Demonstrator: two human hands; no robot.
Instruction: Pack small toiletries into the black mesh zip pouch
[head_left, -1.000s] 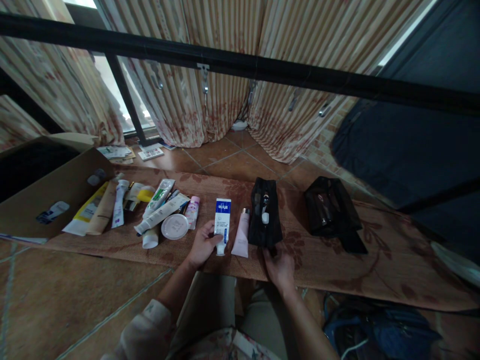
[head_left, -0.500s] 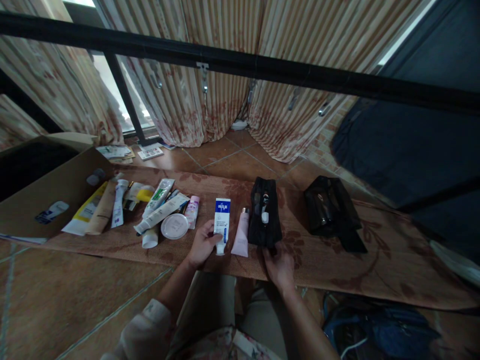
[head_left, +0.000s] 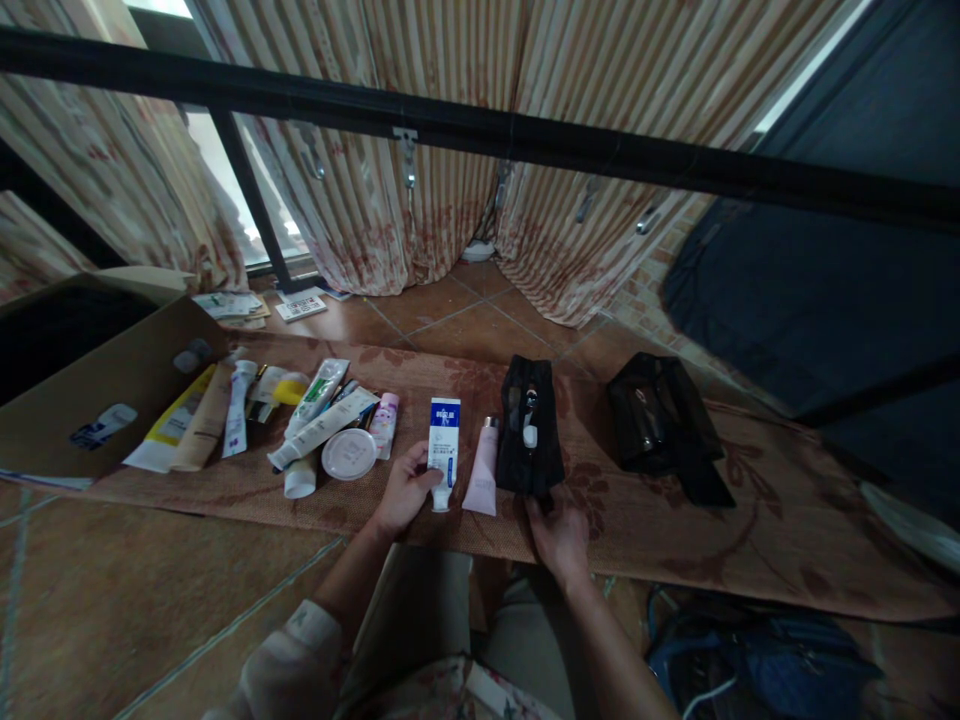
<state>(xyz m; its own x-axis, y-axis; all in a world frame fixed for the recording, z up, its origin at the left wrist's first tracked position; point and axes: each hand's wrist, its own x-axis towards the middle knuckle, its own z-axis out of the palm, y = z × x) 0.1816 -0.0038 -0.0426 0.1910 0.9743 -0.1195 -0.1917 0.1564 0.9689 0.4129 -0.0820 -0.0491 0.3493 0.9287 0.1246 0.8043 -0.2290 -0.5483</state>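
My left hand (head_left: 406,490) is closed on a white and blue squeeze tube (head_left: 445,445), its thumb across the lower part near the white cap. The tube stays flat over the cloth with its blue end pointing away. A pink tube (head_left: 482,466) lies just right of it, silver cap away from me. Beyond my right hand (head_left: 559,530) is a black zip pouch (head_left: 529,425) with a see-through strip and small items inside. The right hand's curled fingers grip the pouch's near end; their tips are partly hidden.
Several tubes, one a white tube (head_left: 324,425), and a round white lid (head_left: 349,454) lie left. A cardboard box (head_left: 150,385) stands far left. Another black mesh pouch (head_left: 660,415) sits right. A dark rail (head_left: 480,120) crosses above the patterned cloth (head_left: 787,520).
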